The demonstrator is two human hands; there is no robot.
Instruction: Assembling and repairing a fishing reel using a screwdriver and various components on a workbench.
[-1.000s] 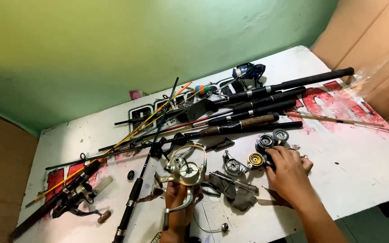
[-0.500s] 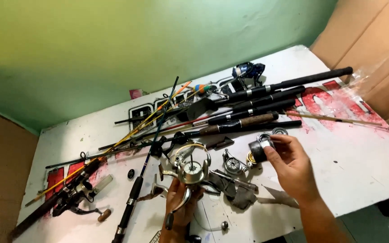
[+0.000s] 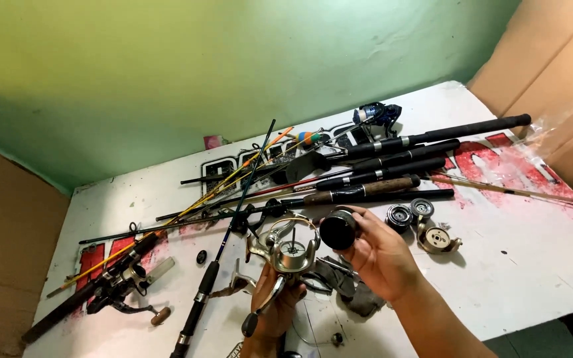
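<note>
Spool [image 3: 337,230] held in right hand [image 3: 382,255], just beside bare reel [image 3: 286,248].
Left hand [image 3: 274,311] grips reel; fitting step, likely needs spool lined up over shaft.

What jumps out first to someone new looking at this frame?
Front and centre, the left hand holds up a silver spinning reel body while the right hand holds a black spool just beside it. Behind them a heap of fishing rods sprawls across the white table, dark handles pointing right. Loose spools lie right of the hands, and another rod with a reel lies at the table's left end.
</note>
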